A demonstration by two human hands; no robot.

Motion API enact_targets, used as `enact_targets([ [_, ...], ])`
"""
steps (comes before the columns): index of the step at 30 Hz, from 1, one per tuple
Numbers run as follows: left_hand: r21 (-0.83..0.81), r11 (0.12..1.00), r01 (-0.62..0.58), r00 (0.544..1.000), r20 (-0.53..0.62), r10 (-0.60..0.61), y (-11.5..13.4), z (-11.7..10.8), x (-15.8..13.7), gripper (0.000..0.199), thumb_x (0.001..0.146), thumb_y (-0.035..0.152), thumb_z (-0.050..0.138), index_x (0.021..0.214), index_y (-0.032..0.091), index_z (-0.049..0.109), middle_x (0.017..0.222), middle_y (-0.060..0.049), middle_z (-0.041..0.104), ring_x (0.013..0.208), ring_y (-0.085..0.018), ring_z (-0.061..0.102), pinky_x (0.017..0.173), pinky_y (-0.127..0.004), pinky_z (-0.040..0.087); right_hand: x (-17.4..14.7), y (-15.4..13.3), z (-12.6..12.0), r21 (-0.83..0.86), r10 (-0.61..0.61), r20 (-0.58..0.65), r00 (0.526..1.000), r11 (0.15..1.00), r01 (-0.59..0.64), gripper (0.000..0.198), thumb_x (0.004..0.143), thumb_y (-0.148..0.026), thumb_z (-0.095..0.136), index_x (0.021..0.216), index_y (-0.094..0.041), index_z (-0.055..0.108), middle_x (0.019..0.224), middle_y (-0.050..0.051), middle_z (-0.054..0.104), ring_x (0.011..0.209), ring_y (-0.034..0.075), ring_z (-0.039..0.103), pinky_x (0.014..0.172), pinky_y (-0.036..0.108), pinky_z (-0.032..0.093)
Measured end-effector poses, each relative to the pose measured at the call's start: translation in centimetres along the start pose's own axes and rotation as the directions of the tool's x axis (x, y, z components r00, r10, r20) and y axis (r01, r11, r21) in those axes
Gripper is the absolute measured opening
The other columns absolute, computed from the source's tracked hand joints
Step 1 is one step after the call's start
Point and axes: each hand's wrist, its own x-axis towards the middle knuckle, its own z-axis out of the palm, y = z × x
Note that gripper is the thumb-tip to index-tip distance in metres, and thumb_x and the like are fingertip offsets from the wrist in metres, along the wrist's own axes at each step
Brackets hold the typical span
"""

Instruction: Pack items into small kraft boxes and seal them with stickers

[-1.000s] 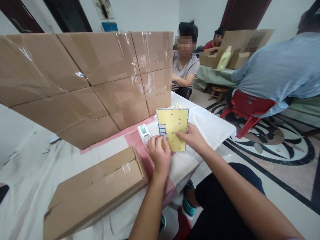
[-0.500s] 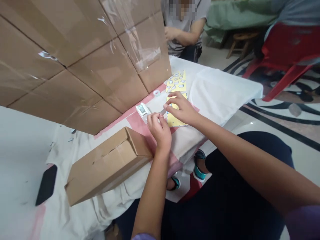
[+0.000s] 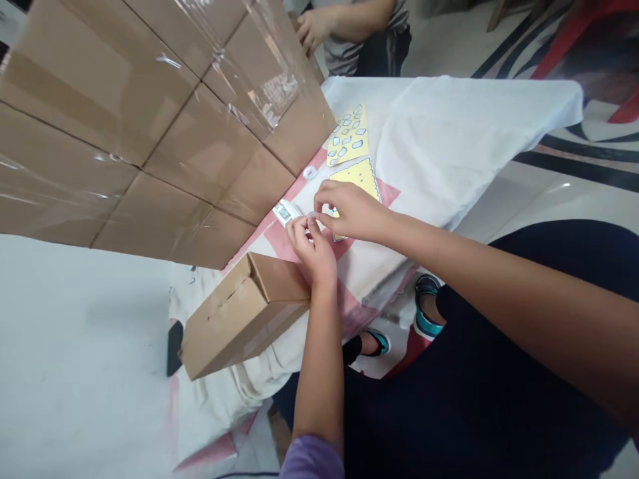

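Over the table, my left hand (image 3: 315,251) has its thumb and fingers closed in a pinch on a small translucent strip (image 3: 313,215). My right hand (image 3: 352,211) meets it from the right, with thumb and index fingertip at the same strip. Beneath the right hand lies a yellow card (image 3: 363,175) with a blue scalloped edge, partly covered by that hand. Just beyond it is another yellow card (image 3: 348,141) with several white outlined shapes. A small white device (image 3: 286,210) with a greenish window sits left of my fingertips, near a white ring-shaped roll (image 3: 310,173).
Large stacked cardboard boxes (image 3: 200,140) wall off the table's left back. A smaller carton (image 3: 234,326) stands beside my left forearm, with a dark flat object (image 3: 174,348) behind it. White cloth (image 3: 439,140) covers the table. Across it, another person's hand (image 3: 317,28) touches the boxes.
My hands have come closer together, the right one shifting left and hiding most of the strip. The camera view has also tilted and moved. The other person's hand has moved left against the boxes.
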Motion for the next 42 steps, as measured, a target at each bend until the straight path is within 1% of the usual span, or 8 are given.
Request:
enact_targets([
  [11,0.056,0.998,0.028,0.999,0.034,-0.030,2.6,-3.5,-4.1,0.014,0.098,0.026,0.050,0.096,0.017,0.061,0.095,-0.005,0.061,0.086,-0.012,0.057,0.073,-0.024,0.045,-0.2,-1.2,0.1,0.065,0.007,-0.017,1.000,0.998,-0.005,0.005,0.078,-0.012,0.059,0.076,-0.016,0.059,0.082,0.003,0.061,0.075,0.015,0.053,0.069,0.027,0.035],
  [16,0.211,0.914,-0.348,0.935,0.156,0.320,3.8,-11.7,-8.0,0.013,0.088,0.010,0.058,0.097,0.018,0.063,0.089,-0.005,0.063,0.083,-0.015,0.061,0.068,-0.027,0.047,-1.4,-2.3,2.4,0.164,-0.036,0.030,0.999,0.986,0.031,0.008,0.082,-0.014,0.059,0.075,-0.017,0.056,0.078,0.001,0.059,0.070,0.014,0.051,0.067,0.026,0.034],
  [19,0.426,0.785,-0.450,0.884,0.088,0.459,2.8,-18.0,-8.1,0.014,0.084,0.010,0.061,0.095,0.019,0.061,0.083,-0.003,0.063,0.080,-0.017,0.061,0.071,-0.032,0.050,-2.4,-3.3,4.4,0.197,-0.058,0.080,0.995,0.980,0.042,0.009,0.082,-0.014,0.058,0.076,-0.018,0.054,0.078,0.001,0.058,0.070,0.014,0.051,0.067,0.026,0.034],
  [24,0.718,0.682,-0.141,0.907,-0.183,0.380,0.0,-25.4,-5.0,0.008,0.088,0.024,0.058,0.093,0.019,0.063,0.093,-0.007,0.065,0.097,-0.023,0.060,0.091,-0.043,0.048,-3.6,-5.1,7.2,0.396,-0.035,0.069,0.997,0.918,0.005,0.012,0.080,-0.006,0.055,0.078,-0.018,0.055,0.080,0.000,0.060,0.071,0.013,0.055,0.067,0.025,0.038],
  [29,0.587,0.784,0.202,0.942,-0.334,0.008,-2.2,-26.7,-3.1,0.025,0.092,0.031,0.049,0.109,0.018,0.061,0.112,-0.006,0.060,0.110,-0.022,0.056,0.097,-0.038,0.044,-4.3,-6.2,9.9,0.543,0.128,0.003,0.992,0.833,-0.109,0.010,0.081,-0.007,0.059,0.081,-0.016,0.063,0.080,0.000,0.066,0.067,0.011,0.058,0.066,0.024,0.042],
  [32,0.572,0.782,0.245,0.941,-0.336,-0.049,-2.9,-26.6,-2.9,0.026,0.095,0.032,0.044,0.108,0.018,0.062,0.112,-0.006,0.058,0.113,-0.022,0.054,0.101,-0.038,0.041,-4.3,-6.1,10.4,0.640,0.193,0.061,0.979,0.745,-0.187,0.011,0.080,-0.009,0.062,0.085,-0.015,0.069,0.082,0.002,0.070,0.067,0.011,0.060,0.065,0.024,0.045],
  [37,0.606,0.759,0.236,0.957,-0.281,-0.073,-3.2,-27.2,-2.9,0.028,0.097,0.034,0.042,0.110,0.019,0.061,0.112,-0.005,0.056,0.113,-0.022,0.052,0.102,-0.039,0.039,-4.0,-5.6,8.5,0.683,0.101,0.404,0.909,0.628,-0.373,0.018,0.073,-0.003,0.060,0.078,-0.014,0.073,0.070,0.001,0.069,0.059,0.012,0.060,0.055,0.023,0.044],
  [42,0.598,0.770,0.223,0.964,-0.255,-0.081,-3.5,-27.5,-2.9,0.027,0.098,0.035,0.041,0.112,0.019,0.058,0.114,-0.005,0.057,0.110,-0.020,0.053,0.099,-0.037,0.041,-4.9,-6.6,7.5,0.692,0.141,0.329,0.934,0.637,-0.340,0.015,0.075,-0.005,0.059,0.066,-0.015,0.065,0.081,0.003,0.072,0.073,0.013,0.066,0.061,0.023,0.043],
])
